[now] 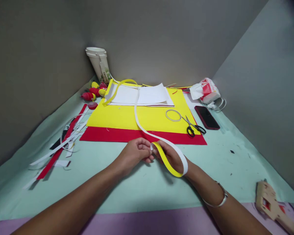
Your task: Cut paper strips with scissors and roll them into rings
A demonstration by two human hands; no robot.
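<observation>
A long strip (172, 146), yellow on one face and white on the other, loops over my right wrist and runs back across the sheets. Its end is curled into a small roll between my fingertips. My left hand (138, 150) pinches this curled end from the left, thumb and forefinger together. From the other side my right hand (171, 156) grips the same end, its fingers partly covered by the strip. Both hands are just above the cloth, in front of a red sheet (107, 134) that lies under a yellow sheet (112, 117).
White papers (147, 95) lie on the yellow sheet. Scissors (192, 125) and a ring (173, 115) rest at its right, near a phone (207, 117). Red, white and black strips (61, 147) are piled left. A glue gun (269, 200) lies front right; a cup (98, 62) stands behind.
</observation>
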